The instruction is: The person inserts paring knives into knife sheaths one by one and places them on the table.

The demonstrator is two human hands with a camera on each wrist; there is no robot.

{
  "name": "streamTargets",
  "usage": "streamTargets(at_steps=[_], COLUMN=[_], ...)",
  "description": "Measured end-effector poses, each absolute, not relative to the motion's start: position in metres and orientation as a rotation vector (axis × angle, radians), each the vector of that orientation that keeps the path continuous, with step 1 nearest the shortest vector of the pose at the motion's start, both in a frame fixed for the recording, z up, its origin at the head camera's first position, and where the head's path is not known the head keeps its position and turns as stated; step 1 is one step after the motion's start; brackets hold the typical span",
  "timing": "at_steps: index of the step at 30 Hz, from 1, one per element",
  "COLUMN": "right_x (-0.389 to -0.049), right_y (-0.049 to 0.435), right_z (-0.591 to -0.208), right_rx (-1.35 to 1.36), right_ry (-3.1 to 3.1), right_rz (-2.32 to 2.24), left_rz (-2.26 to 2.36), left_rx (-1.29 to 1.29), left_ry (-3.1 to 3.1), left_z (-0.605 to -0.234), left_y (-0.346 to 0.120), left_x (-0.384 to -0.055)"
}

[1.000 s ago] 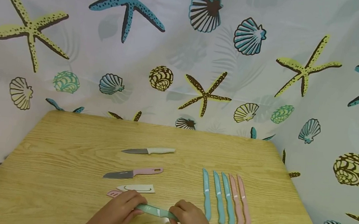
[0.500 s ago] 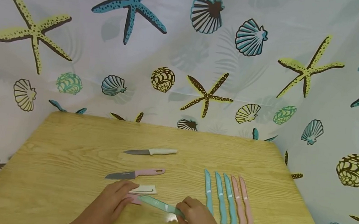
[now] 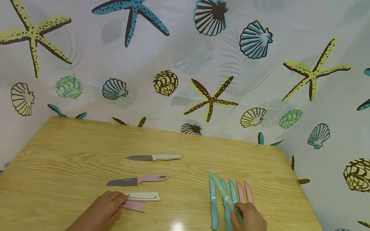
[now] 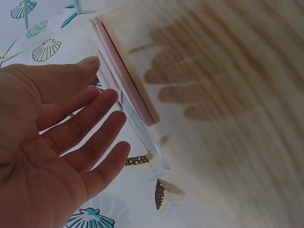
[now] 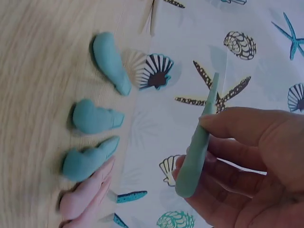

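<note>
My right hand [image 3: 252,223] pinches a light green knife [image 3: 221,190] by its handle, thumb on one side and fingers on the other. It is held over the row on the right, its blade pointing away and left, overlapping the blue knives [image 3: 214,207] in the head view. Seen from the right wrist, the green handle [image 5: 191,168] hangs above the table beside that row. My left hand [image 4: 61,126] holds nothing, its fingers relaxed and apart. Its fingertips are right by a pink blade sheath [image 3: 135,206] and a white blade sheath [image 3: 145,196], partly hiding their left ends.
Two pink knives [image 3: 240,190] end the row at the right, their handles behind my right hand. A pink-handled knife [image 3: 151,178] and a white-handled knife [image 3: 166,157] lie farther back with bare dark blades. A shell-patterned cloth [image 3: 164,56] rises behind the wooden table [image 3: 81,149].
My left hand has let go of the green knife and drawn back left to the sheaths. My right hand has carried the knife rightward from the front middle to over the knife row.
</note>
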State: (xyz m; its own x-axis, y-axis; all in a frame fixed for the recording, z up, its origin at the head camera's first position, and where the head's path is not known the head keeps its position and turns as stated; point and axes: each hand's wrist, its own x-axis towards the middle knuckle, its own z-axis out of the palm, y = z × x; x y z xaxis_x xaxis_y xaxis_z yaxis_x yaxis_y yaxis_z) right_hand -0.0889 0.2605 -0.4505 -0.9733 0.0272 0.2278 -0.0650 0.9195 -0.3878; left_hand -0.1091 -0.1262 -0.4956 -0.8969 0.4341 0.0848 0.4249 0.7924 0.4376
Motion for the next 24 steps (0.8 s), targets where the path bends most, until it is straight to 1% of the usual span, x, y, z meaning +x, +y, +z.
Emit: streamTargets(at_steps=[4,7,18,24], right_x=[-0.089,-0.090,-0.100,-0.107], right_y=[0.284,0.298,0.339,0.355], right_z=[-0.447,-0.446,-0.461,-0.470], right_rx=[-0.186,-0.278,-0.459,-0.549], right_ry=[-2.862,-2.878,-2.950,-3.049], right_rz=[0.665,0.694,0.659,0.638], left_rz=[0.634,0.583,0.553,0.515], left_rx=[0.784,0.842,0.898,0.971], left_ry=[2.942,2.956,2.961,2.967], left_z=[-0.499,-0.500,-0.501,-0.505], left_y=[-0.127,-0.127,-0.125,-0.125], left_x=[-0.112,-0.113,-0.115,-0.116])
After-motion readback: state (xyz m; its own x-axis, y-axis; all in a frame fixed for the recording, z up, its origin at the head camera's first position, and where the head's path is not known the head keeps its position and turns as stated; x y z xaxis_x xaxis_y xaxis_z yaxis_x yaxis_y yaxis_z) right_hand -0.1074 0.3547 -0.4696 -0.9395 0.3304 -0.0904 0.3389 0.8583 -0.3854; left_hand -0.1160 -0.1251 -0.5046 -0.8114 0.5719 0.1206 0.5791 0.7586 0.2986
